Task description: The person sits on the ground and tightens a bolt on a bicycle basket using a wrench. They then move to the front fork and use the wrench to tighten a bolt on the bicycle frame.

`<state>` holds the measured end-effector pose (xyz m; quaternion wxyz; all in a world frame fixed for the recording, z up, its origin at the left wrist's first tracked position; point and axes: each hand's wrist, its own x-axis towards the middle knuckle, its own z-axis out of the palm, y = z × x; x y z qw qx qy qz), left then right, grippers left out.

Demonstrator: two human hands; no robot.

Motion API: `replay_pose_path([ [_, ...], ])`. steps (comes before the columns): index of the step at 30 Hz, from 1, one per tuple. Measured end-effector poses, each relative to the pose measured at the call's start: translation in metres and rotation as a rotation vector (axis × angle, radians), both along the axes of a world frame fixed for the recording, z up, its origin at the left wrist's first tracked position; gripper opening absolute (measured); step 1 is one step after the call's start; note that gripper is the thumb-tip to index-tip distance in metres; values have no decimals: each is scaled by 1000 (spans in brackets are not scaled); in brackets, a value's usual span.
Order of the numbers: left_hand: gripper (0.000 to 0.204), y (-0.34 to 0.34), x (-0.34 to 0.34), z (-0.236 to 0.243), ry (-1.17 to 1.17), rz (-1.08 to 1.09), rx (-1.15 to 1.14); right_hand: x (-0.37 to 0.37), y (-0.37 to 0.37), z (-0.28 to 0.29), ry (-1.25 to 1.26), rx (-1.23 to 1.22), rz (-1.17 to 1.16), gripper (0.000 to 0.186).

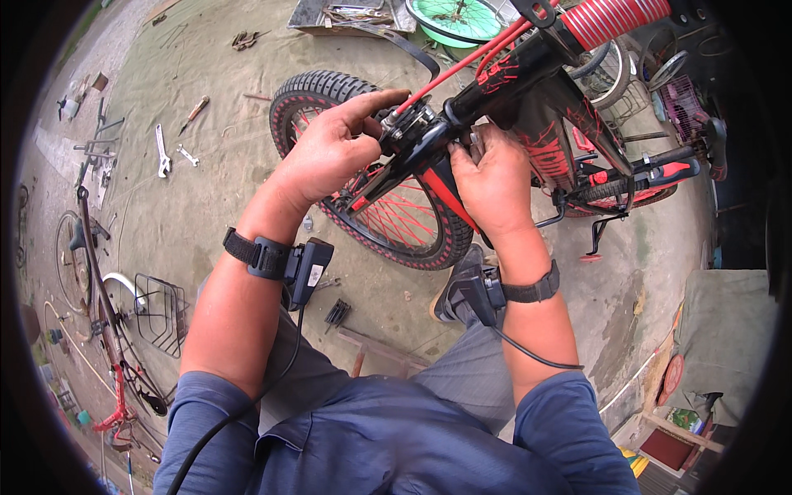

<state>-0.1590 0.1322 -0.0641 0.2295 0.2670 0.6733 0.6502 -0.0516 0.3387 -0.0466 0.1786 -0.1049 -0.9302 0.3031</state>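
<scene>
A black and red bicycle (540, 136) stands in front of me, its front wheel (392, 239) with red spokes turned to the left. My left hand (334, 148) is at the front brake (406, 124) on the fork (396, 169). Its index finger reaches along the top of the brake to the red cable (462, 64), and the thumb lies lower against the brake's side. On the other side of the fork, my right hand (497, 181) is closed, thumb and fingers pinched beside the frame. What they pinch is mostly hidden.
An adjustable wrench (162, 153), a small spanner (188, 155) and a screwdriver (195, 113) lie on the ground cloth at left. A metal tray (342, 16) and a green wheel (454, 18) are at the back. Bicycle parts and a black wire basket (160, 313) lie far left.
</scene>
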Motion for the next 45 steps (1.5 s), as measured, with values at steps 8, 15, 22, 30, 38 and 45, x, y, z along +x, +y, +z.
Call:
replay_pose_path([
  [8,68,1,-2,-6,10,17,30,4,7,6,62,75,98,16],
  [15,68,0,-1,-7,-12,12,32,0,4,3,55,142,72,15],
  [22,70,1,0,-1,-36,-2,25,0,0,2,95,123,58,14],
  [30,72,1,2,8,-110,-36,20,0,-3,3,56,99,10,13],
  [38,72,-1,2,8,-85,-28,-3,2,6,3,22,-26,56,18],
  [45,68,2,2,-2,-19,44,29,2,7,2,64,14,79,16],
])
